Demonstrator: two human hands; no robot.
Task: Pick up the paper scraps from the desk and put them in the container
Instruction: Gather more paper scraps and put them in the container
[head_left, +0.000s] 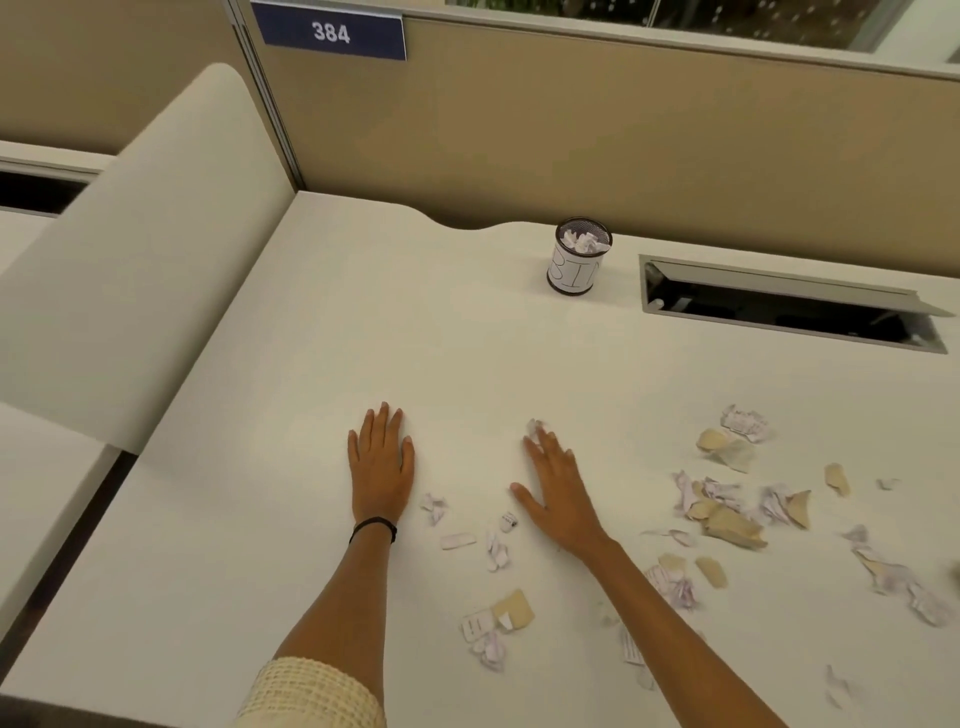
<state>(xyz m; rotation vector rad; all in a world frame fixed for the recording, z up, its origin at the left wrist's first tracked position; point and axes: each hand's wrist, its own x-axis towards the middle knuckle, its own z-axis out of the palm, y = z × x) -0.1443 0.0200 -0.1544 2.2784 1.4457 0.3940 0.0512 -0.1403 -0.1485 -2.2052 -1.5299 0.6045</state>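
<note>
Several white and tan paper scraps (727, 512) lie scattered over the front right of the white desk (415, 332). A small mesh cup labelled BIN (577, 258) stands at the back of the desk with crumpled paper inside. My left hand (382, 462) rests flat on the desk, fingers apart, holding nothing. My right hand (558, 486) lies palm down with spread fingers, and its fingertips touch a small white scrap (535, 427). More scraps (496, 551) lie between and below the two hands.
An open cable slot (784, 306) with a raised flap cuts into the desk to the right of the cup. A tan partition (571, 135) with a blue sign reading 384 closes the back. A curved white divider (150, 249) stands on the left.
</note>
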